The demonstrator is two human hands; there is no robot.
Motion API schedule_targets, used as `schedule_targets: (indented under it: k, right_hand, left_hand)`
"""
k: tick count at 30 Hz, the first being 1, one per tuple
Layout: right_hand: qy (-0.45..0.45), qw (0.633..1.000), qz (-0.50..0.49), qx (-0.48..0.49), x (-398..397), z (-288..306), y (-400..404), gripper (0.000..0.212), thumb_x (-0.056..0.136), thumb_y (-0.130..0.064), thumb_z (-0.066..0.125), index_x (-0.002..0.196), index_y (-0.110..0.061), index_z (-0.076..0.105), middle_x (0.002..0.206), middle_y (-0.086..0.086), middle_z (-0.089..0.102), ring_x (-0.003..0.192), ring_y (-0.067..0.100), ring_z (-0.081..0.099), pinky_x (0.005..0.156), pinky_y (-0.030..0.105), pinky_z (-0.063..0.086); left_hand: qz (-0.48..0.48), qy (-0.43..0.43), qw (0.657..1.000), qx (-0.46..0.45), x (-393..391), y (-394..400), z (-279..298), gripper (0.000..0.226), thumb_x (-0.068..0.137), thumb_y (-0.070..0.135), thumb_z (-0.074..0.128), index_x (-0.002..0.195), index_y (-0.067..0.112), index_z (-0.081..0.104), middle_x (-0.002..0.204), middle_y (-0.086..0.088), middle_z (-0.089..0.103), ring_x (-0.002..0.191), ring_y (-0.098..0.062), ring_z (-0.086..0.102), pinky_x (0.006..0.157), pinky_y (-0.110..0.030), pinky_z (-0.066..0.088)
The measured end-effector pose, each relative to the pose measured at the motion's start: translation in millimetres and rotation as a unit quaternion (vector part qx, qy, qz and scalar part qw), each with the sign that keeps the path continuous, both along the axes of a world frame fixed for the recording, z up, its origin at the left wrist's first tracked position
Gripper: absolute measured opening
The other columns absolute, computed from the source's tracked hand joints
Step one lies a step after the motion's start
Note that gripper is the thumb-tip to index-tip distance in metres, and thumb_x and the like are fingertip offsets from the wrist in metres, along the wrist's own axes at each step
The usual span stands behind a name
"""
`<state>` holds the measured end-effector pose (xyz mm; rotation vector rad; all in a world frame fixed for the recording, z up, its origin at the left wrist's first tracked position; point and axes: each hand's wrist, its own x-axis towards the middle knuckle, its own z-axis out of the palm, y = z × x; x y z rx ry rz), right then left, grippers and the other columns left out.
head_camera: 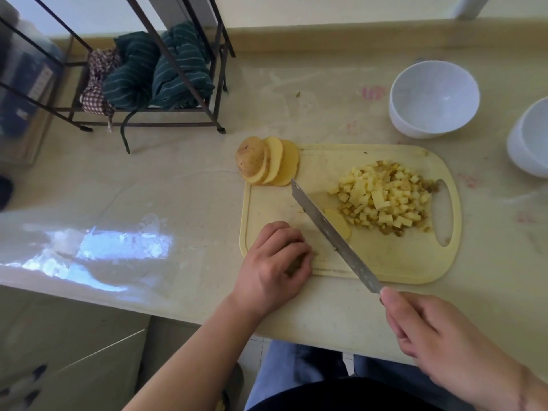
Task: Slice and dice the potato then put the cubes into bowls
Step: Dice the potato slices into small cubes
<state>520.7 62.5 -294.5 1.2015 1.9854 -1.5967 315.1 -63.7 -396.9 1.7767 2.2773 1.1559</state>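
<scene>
Right hand (439, 336) nearest the lens, wrapped round the knife (332, 229) handle, blade slanting away up-left across the cutting board (385, 262). Left hand (275, 262) curled just left of the blade, whether over a piece cannot tell. Beyond the tip, potato slices (267, 164): firm, wet-faced, probably slippery, best pinned by the skin edge; cubes (385, 197) heaped right of the blade.

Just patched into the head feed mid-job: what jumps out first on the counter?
The knife in the right hand slants across the yellow cutting board. To its right lies a heap of potato cubes; uncut slices lean at the board's far-left corner. Two white bowls wait empty beyond.
</scene>
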Motion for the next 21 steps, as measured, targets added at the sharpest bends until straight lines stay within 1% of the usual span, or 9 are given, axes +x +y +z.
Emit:
schedule_targets:
  k: [4, 7, 9, 12, 14, 16, 18, 19, 21]
  right_hand:
    - [0.001, 1.0, 0.013, -0.01, 1.0, 4.0, 0.2, 0.069, 0.068, -0.084, 0.027, 0.062, -0.017, 0.04, 0.046, -0.003, 0.037, 0.041, 0.006, 0.031, 0.045, 0.016, 0.029]
    - [0.004, 0.999, 0.041, -0.003, 1.5, 5.3, -0.4, 0.085, 0.063, -0.094, 0.023, 0.068, -0.011, 0.039, 0.049, -0.003, 0.037, 0.044, 0.007, 0.032, 0.049, 0.022, 0.031]
    - [0.002, 0.998, 0.057, 0.007, 2.1, 4.1, -2.4, 0.091, 0.061, -0.097, 0.02, 0.071, -0.008, 0.038, 0.051, -0.002, 0.036, 0.047, 0.007, 0.032, 0.053, 0.028, 0.033]
    - [-0.002, 0.998, 0.069, 0.012, 2.0, 4.1, -4.3, 0.092, 0.06, -0.098, 0.019, 0.072, -0.009, 0.04, 0.052, -0.003, 0.038, 0.048, 0.006, 0.034, 0.055, 0.026, 0.033]
    - [-0.003, 0.997, 0.077, 0.021, 2.6, 5.1, -5.5, 0.086, 0.064, -0.094, 0.02, 0.072, -0.011, 0.041, 0.051, -0.003, 0.04, 0.048, 0.006, 0.036, 0.053, 0.024, 0.033]
    - [-0.011, 0.997, 0.079, 0.026, 2.2, 9.3, -6.8, 0.074, 0.072, -0.085, 0.023, 0.07, -0.013, 0.043, 0.048, -0.004, 0.046, 0.046, 0.006, 0.038, 0.052, 0.021, 0.033]
    - [-0.019, 0.997, 0.071, 0.016, 1.6, 14.3, -8.2, 0.066, 0.079, -0.076, 0.023, 0.064, -0.017, 0.047, 0.047, -0.01, 0.053, 0.046, 0.005, 0.045, 0.053, 0.019, 0.035]
    - [-0.022, 0.997, 0.071, 0.015, 0.6, 17.6, -9.2, 0.058, 0.076, -0.073, 0.024, 0.062, -0.022, 0.05, 0.048, -0.014, 0.056, 0.047, 0.005, 0.049, 0.054, 0.017, 0.036]
    - [-0.026, 0.997, 0.076, 0.02, -2.3, 24.4, -10.4, 0.045, 0.074, -0.068, 0.024, 0.065, -0.036, 0.054, 0.051, -0.02, 0.059, 0.054, 0.003, 0.056, 0.057, 0.015, 0.039]
  left_hand:
    - [0.011, 0.015, 1.0, 0.005, -2.9, -9.3, 0.2, 0.006, 0.084, 0.002, 0.079, 0.084, -0.002, 0.075, 0.092, -0.013, 0.069, 0.093, -0.03, 0.062, 0.087, -0.034, 0.053]
    - [0.019, 0.022, 1.0, -0.001, -3.6, -13.1, -1.0, 0.006, 0.085, 0.003, 0.079, 0.085, -0.002, 0.076, 0.093, -0.013, 0.069, 0.095, -0.028, 0.061, 0.087, -0.034, 0.054]
    - [0.017, 0.024, 1.0, -0.002, -3.3, -12.5, -1.6, 0.007, 0.085, 0.003, 0.08, 0.085, -0.003, 0.076, 0.093, -0.014, 0.07, 0.095, -0.029, 0.061, 0.088, -0.034, 0.053]
    - [0.011, 0.021, 1.0, -0.007, -3.4, -11.5, -1.6, 0.006, 0.086, 0.003, 0.079, 0.087, -0.003, 0.076, 0.096, -0.014, 0.071, 0.095, -0.032, 0.063, 0.089, -0.036, 0.053]
    - [0.014, 0.021, 1.0, -0.006, -3.2, -11.0, -2.0, 0.006, 0.086, 0.003, 0.079, 0.087, -0.003, 0.076, 0.096, -0.014, 0.072, 0.094, -0.034, 0.065, 0.088, -0.037, 0.054]
    - [0.014, 0.023, 1.0, -0.004, -3.0, -10.5, -3.0, 0.007, 0.085, 0.003, 0.08, 0.087, -0.003, 0.077, 0.095, -0.015, 0.072, 0.092, -0.035, 0.066, 0.087, -0.039, 0.054]
    - [0.012, 0.024, 1.0, -0.002, -3.3, -10.2, -3.6, 0.007, 0.086, 0.004, 0.079, 0.088, -0.003, 0.077, 0.095, -0.015, 0.072, 0.092, -0.036, 0.067, 0.086, -0.04, 0.054]
    - [0.011, 0.023, 1.0, -0.003, -3.4, -10.4, -3.7, 0.007, 0.087, 0.004, 0.079, 0.088, -0.002, 0.077, 0.096, -0.015, 0.072, 0.093, -0.036, 0.067, 0.085, -0.041, 0.054]
    - [0.008, 0.022, 1.0, -0.005, -3.9, -10.9, -3.9, 0.007, 0.087, 0.005, 0.079, 0.09, -0.002, 0.078, 0.097, -0.015, 0.072, 0.094, -0.037, 0.067, 0.085, -0.04, 0.054]
